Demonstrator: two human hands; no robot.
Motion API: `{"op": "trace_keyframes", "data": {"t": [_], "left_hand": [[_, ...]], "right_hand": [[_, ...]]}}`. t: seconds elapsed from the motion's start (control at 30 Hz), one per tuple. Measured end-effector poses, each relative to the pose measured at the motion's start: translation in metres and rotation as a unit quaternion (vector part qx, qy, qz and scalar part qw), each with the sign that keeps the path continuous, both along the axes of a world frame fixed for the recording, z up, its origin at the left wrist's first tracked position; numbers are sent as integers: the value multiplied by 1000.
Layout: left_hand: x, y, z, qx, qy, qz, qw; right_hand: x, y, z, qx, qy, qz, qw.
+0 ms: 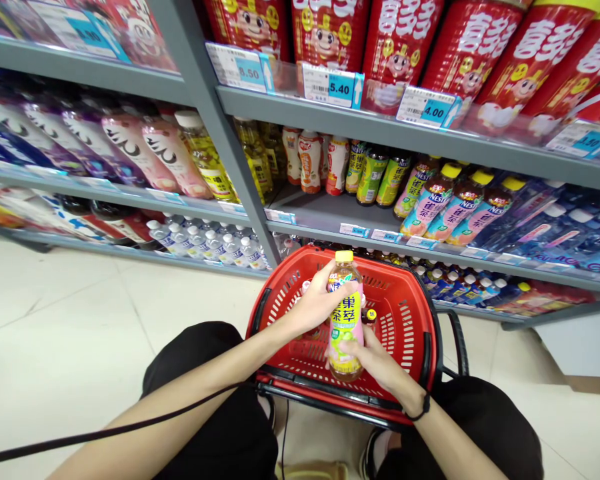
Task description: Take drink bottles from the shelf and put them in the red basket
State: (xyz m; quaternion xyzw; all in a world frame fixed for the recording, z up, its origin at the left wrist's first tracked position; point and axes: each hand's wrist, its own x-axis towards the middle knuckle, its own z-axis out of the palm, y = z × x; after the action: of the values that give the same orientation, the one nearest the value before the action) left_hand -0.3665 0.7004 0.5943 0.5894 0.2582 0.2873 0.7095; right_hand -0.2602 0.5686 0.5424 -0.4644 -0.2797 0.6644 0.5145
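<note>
A tea bottle [345,313] with a yellow cap and a pink and green label is held upright between both hands, above the basket. My left hand [323,293] wraps its upper part just below the cap, thumb across the label. Lower down, my right hand [367,353] grips the bottle near its base. Beneath it stands a red shopping basket [290,267] with slotted walls. Inside the basket, partly hidden by my hands and the bottle, are a dark bottle with a yellow cap [371,316] and other bottles I cannot make out fully.
Store shelves [310,213] rise in front, holding several similar tea bottles [433,197] and green bottles [371,177]. Large red bottles [395,53] stand above, with price tags [333,85] along the edge. The basket's black handle [459,343] sticks out right. A black cord [130,430] crosses my left arm.
</note>
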Motion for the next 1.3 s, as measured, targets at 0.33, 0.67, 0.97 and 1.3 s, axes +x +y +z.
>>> {"op": "trace_keyframes", "data": {"t": [0.33,0.67,0.97,1.3], "left_hand": [[1,0,2,-7,2,7,1000],[2,0,4,-11,6,10,1000],[1,-2,7,-22,7,17,1000],[2,-2,6,-12,3,23,1000]], "right_hand": [[0,0,-2,-8,0,-5,1000],[-1,0,-2,-8,-2,-7,1000],[-1,0,-1,-4,-4,-1,1000],[-1,0,-2,-5,-4,4,1000]]}}
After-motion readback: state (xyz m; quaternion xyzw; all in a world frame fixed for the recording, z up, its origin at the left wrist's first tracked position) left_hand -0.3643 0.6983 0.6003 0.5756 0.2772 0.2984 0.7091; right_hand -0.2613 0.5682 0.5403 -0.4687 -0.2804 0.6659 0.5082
